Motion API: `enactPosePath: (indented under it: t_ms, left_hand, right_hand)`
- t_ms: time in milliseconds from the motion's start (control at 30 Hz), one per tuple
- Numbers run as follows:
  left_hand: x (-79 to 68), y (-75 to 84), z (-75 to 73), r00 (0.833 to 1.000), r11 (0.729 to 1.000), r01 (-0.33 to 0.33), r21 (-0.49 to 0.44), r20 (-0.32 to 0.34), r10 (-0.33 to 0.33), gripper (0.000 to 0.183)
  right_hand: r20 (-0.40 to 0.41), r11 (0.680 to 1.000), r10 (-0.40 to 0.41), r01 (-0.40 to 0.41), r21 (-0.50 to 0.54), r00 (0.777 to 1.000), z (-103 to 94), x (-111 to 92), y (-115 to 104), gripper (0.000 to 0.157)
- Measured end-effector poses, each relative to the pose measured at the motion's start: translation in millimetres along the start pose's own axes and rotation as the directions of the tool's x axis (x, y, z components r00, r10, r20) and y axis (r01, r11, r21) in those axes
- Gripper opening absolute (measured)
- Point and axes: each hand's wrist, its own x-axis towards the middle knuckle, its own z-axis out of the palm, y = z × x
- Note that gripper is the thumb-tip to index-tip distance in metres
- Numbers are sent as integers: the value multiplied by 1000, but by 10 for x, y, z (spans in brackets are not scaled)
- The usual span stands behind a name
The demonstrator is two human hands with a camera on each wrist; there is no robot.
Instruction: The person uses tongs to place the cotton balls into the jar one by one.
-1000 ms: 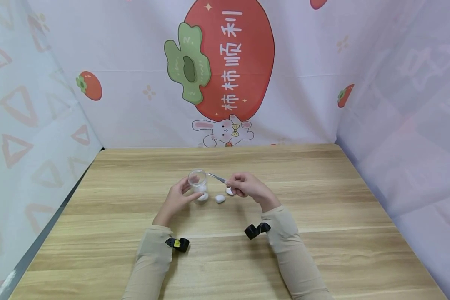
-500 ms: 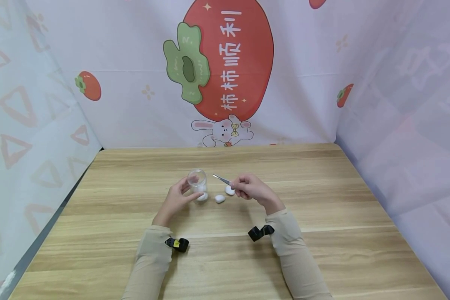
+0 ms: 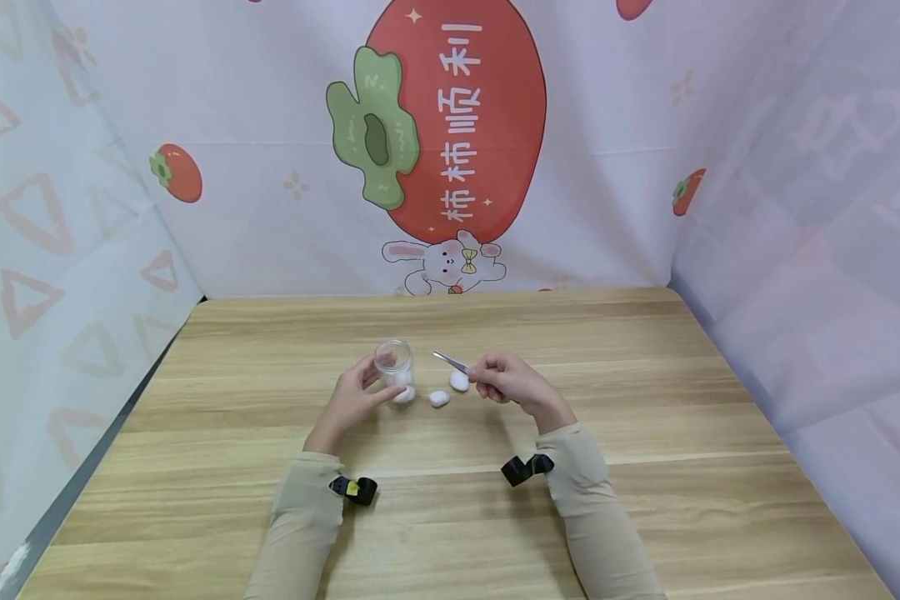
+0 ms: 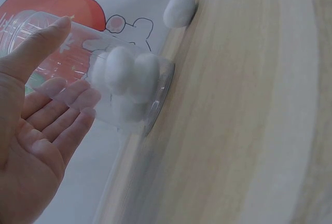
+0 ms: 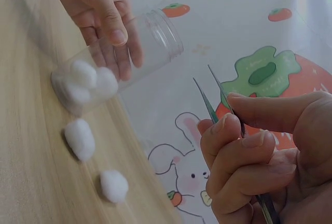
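My left hand (image 3: 354, 398) holds a clear plastic jar (image 5: 137, 53) upright on the table, thumb on one side and fingers round the other. Several white cotton balls (image 4: 124, 76) lie at the jar's bottom, and its mouth has no lid on it. In my right hand (image 3: 512, 382) is a pair of metal tweezers (image 5: 210, 102), pinched between thumb and fingers. Their tips stand apart with nothing between them, pointing toward the jar. Two loose cotton balls, a nearer one (image 3: 439, 398) and a farther one (image 3: 459, 381), lie on the table between the jar and my right hand.
The wooden table (image 3: 450, 533) reaches back to a white cloth backdrop (image 3: 270, 225) printed with persimmons and a rabbit. Cloth walls also stand at both sides. A black wrist camera (image 3: 356, 490) is strapped to the left sleeve, another camera (image 3: 527, 469) to the right.
My right hand has moved a little to the right with the tweezers, away from the jar, uncovering more of the farther cotton ball. The left hand and jar have stayed in place.
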Motion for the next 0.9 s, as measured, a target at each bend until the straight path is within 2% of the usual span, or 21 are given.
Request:
enactPosePath:
  t_ms: [133,233,400,667,900]
  left_hand:
    - [65,-176,18,1000,1000,-9,2,-11,9,64]
    - [84,-235,14,1000,1000,-14,1,-13,14,66]
    - [83,-241,4,1000,1000,-18,-6,-9,18,67]
    - [76,-241,7,1000,1000,-15,-9,-3,15,68]
    - [77,-258,2,1000,1000,-25,-7,-4,25,67]
  right_hand:
    - [-11,1000,14,-14,4,1000,-1,-7,3,23]
    - [-17,1000,21,-20,9,1000,-4,-10,13,20]
    - [-17,1000,23,-23,9,1000,-29,-17,62,17]
    - [-18,1000,14,-14,-11,1000,-61,-40,146,25]
    - [-35,1000,29,-29,-7,999,-89,-65,179,25]
